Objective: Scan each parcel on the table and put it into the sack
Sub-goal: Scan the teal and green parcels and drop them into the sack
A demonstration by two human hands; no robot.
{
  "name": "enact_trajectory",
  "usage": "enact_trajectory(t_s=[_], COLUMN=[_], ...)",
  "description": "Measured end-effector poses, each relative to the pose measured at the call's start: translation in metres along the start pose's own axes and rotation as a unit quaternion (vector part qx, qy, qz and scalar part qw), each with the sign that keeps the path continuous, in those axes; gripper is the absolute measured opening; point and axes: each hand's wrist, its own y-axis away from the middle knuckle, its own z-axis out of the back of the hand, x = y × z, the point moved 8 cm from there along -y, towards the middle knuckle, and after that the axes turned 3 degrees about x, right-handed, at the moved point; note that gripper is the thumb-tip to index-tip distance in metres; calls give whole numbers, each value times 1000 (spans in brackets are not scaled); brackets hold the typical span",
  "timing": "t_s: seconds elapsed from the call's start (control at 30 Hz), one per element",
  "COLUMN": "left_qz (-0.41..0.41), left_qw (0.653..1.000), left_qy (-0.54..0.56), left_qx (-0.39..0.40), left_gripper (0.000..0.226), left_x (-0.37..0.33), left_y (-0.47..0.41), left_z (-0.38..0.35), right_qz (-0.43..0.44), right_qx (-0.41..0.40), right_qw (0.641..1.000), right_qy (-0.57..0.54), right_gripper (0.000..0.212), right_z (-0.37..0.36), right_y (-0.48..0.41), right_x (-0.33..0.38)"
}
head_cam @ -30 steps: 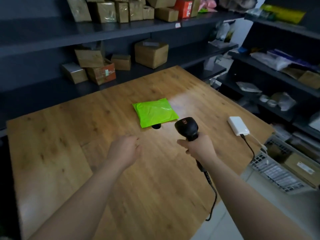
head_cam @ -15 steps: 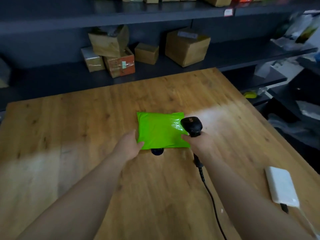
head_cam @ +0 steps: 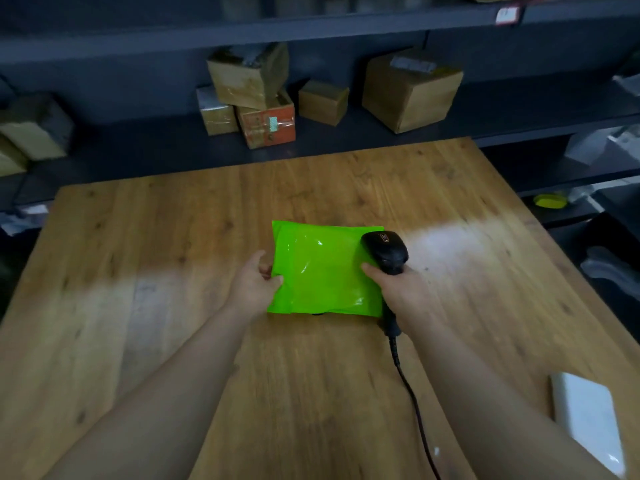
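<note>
On the wooden table (head_cam: 156,271), near its middle, a bright green parcel (head_cam: 322,271) lies flat with its glossy plastic face up, its long edges running roughly left to right. The left hand (head_cam: 252,289) grips the parcel at its left edge: the thumb lies on the top face near the near-left corner while the fingers curl against the edge further back, so the plastic is pinched between them. The right hand (head_cam: 401,292) is wrapped round the handle of a black scanner (head_cam: 384,251), fingers curled tight about it, with one fingertip reaching over the parcel's right side. The scanner's head stands above the parcel's far-right corner and covers it; which way its window faces cannot be told. A black cable (head_cam: 414,396) runs from the bottom of the handle toward the near edge of the table. A sliver of something dark shows under the parcel's near edge, too little to identify. A pale patch of light falls on the wood just right of the scanner. A white rectangular device (head_cam: 588,424) lies at the table's near-right corner, well apart from the parcel. Behind the table, dark shelves (head_cam: 346,29) carry cardboard boxes (head_cam: 412,88), among them an orange-printed box (head_cam: 268,124) with another carton tilted on top of it.
</note>
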Motion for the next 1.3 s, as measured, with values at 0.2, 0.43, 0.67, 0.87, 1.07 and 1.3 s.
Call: enact_trajectory(t_s=[0.2, 0.43, 0.67, 0.87, 1.07, 1.3], left_qz=[-27, 100, 158, 129, 146, 163], left_qw=[999, 948, 869, 860, 923, 953], left_qy=[-14, 298, 452, 491, 326, 236], left_qx=[18, 58, 127, 57, 143, 99], left_gripper=[29, 48, 57, 22, 20, 18], left_x=[7, 21, 45, 75, 109, 138], left_y=[45, 108, 148, 165, 187, 181], left_z=[33, 54, 76, 87, 72, 63], right_qz=[-1, 80, 95, 69, 68, 69], right_qx=[36, 24, 90, 189, 166, 87], right_qw=[994, 980, 978, 972, 983, 994], right_qy=[-99, -180, -166, -122, -27, 11], right_gripper=[33, 26, 32, 15, 22, 13], right_z=[-14, -30, -63, -97, -119, -102], right_y=[42, 110, 170, 209, 224, 205], right_x=[7, 25, 24, -12, -41, -45])
